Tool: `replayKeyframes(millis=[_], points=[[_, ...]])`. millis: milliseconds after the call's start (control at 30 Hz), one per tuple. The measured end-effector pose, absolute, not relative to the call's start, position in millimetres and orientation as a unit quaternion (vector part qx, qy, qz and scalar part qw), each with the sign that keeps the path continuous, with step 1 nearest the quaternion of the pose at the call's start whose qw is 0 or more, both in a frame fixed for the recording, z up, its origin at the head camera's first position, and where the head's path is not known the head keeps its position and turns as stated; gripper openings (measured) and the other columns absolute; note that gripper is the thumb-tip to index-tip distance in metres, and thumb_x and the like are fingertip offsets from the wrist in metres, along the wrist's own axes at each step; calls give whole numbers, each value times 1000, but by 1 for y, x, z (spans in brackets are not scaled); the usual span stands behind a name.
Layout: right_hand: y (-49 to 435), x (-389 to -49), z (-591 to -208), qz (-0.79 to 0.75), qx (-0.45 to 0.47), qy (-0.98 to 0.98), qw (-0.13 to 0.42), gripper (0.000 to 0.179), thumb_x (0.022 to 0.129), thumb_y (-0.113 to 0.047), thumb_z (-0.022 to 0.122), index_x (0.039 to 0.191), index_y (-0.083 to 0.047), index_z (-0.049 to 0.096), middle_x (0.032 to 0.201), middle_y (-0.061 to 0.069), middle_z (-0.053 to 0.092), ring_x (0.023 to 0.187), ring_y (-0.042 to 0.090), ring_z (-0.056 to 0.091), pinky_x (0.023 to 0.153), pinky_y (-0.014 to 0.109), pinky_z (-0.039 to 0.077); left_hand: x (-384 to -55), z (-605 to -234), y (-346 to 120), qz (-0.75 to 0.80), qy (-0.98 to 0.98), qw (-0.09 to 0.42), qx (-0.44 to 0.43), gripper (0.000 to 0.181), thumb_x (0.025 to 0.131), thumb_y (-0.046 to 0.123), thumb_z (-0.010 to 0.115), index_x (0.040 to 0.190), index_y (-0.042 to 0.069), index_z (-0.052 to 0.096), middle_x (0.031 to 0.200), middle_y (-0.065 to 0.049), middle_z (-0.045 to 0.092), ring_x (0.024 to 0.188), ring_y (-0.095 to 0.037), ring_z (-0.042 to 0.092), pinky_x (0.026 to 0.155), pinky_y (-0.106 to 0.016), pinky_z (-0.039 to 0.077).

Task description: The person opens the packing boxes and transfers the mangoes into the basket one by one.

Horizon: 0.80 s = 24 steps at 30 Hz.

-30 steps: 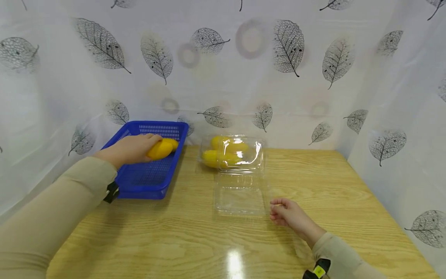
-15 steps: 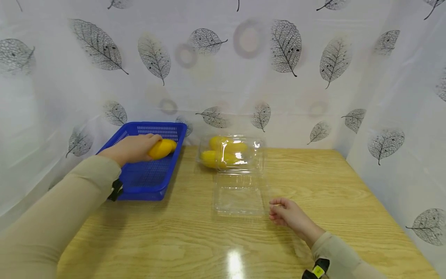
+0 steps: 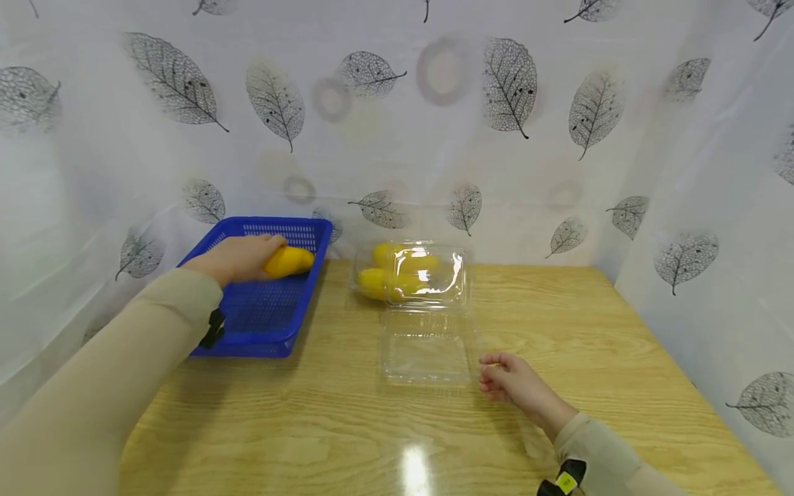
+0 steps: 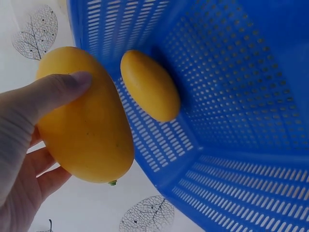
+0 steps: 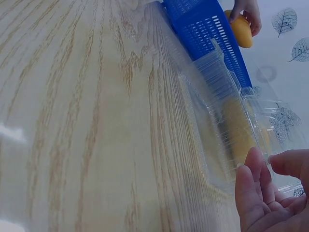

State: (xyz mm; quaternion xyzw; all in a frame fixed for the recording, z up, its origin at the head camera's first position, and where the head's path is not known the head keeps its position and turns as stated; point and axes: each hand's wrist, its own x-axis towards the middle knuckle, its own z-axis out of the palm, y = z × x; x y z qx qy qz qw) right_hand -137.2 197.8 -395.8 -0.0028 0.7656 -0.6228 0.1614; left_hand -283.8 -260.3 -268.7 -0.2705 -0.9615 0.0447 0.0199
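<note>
My left hand (image 3: pixel 238 258) grips a yellow mango (image 4: pixel 87 130) above the blue plastic basket (image 3: pixel 282 337), thumb on one side in the left wrist view and fingers behind it. A small green stem end shows on that fruit. Another mango (image 4: pixel 149 87) lies in the basket, apart from the held one. My right hand (image 3: pixel 517 387) has loosely bent fingers beside the near part of a clear plastic clamshell box (image 3: pixel 428 358). Thumb and fingertips are apart in the right wrist view, with nothing seen between them. Yellow mangoes (image 3: pixel 372 282) sit in the box's far half.
The wood-grain table (image 3: pixel 347 427) stretches in front of the basket and the box. A white sheet with a leaf print (image 3: pixel 397 158) hangs behind and along both sides. The basket's right rim (image 3: pixel 310 296) stands between the left hand and the box.
My left hand has shifted slightly with the mango, and a little more of the fruit beside it shows. The right hand and the clear box have stayed in place.
</note>
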Motion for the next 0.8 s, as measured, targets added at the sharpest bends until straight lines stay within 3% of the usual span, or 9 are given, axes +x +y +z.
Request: replayKeyframes(millis=[800], points=[[198,-138,-396,-617,-1,770,163,42,98,-14,45,127,15,37,91,13,56,79,17,61,72,33,54,-311,-284,-259,74,-961,-2,-266,52,74,13,74,118,0,50,102,-21,62,88,-35,59,78,-52,49]])
